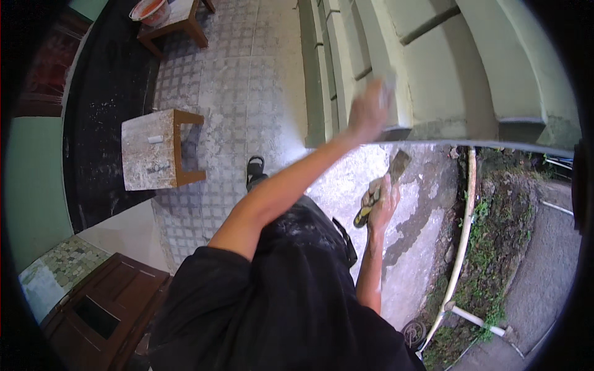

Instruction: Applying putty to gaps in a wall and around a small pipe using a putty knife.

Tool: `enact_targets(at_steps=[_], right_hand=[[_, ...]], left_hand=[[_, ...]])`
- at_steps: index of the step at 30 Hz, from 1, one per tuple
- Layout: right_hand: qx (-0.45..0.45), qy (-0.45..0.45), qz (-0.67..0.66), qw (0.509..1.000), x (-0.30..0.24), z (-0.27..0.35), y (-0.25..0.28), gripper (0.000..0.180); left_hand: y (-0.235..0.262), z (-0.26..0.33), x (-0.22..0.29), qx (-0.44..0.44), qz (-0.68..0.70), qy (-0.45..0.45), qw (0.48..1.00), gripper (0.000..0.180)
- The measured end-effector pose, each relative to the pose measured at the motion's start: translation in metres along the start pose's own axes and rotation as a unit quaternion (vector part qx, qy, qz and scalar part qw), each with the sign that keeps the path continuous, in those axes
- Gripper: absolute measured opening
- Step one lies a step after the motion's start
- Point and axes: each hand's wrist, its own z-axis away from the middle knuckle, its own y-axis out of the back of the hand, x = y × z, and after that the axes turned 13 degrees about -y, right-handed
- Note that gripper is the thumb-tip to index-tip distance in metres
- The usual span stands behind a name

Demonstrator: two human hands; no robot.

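My left hand (369, 111) reaches up to the pale cream-green moulded wall (442, 74), its fingers closed and blurred by motion. A small greyish piece shows at its fingertips, too smeared to name. Lower down, a putty knife (400, 164) sits in my right hand (386, 207), its flat metal blade pointing up and away. The yellow and black handle comes out below the fingers. That blade is apart from the wall's lower edge, over a whitish, patchy surface (421, 247).
At left stands a stained wooden stool (148, 164) bearing a small white block (154, 140). Farther off, a reddish basin (150, 11) rests on another low table (179, 21). Right of me run a white pipe (465, 229) and a mossy bank (495, 247). A brown wooden door (117, 290) is lower left.
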Motion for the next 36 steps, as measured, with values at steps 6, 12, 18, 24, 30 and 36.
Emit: enact_targets(at_steps=[6, 12, 18, 24, 30, 36], right_hand=[[0.007, -0.015, 0.047, 0.999, -0.008, 0.003, -0.009, 0.036], [0.026, -0.003, -0.004, 1.0, -0.012, 0.007, -0.006, 0.034], [0.036, -0.039, 0.013, 0.999, 0.001, 0.01, 0.011, 0.037], [0.05, -0.044, -0.01, 0.998, 0.012, 0.007, 0.022, 0.036], [-0.002, -0.043, 0.018, 0.999, 0.001, 0.006, 0.012, 0.034], [0.004, -0.052, -0.017, 0.998, 0.02, 0.007, 0.022, 0.032]], left_hand=[[-0.001, -0.033, -0.034, 0.05, 0.024, 0.03, 0.998, 0.02], [-0.013, 0.0, -0.078, -0.023, 0.083, 0.206, 0.975, 0.029], [-0.014, 0.005, -0.021, 0.071, 0.453, 0.351, 0.817, 0.025], [-0.021, 0.052, -0.026, 0.018, 0.357, 0.355, 0.864, 0.034], [-0.045, 0.04, -0.044, 0.104, 0.454, 0.351, 0.812, 0.035], [-0.036, 0.066, -0.026, 0.033, 0.376, 0.427, 0.822, 0.034]])
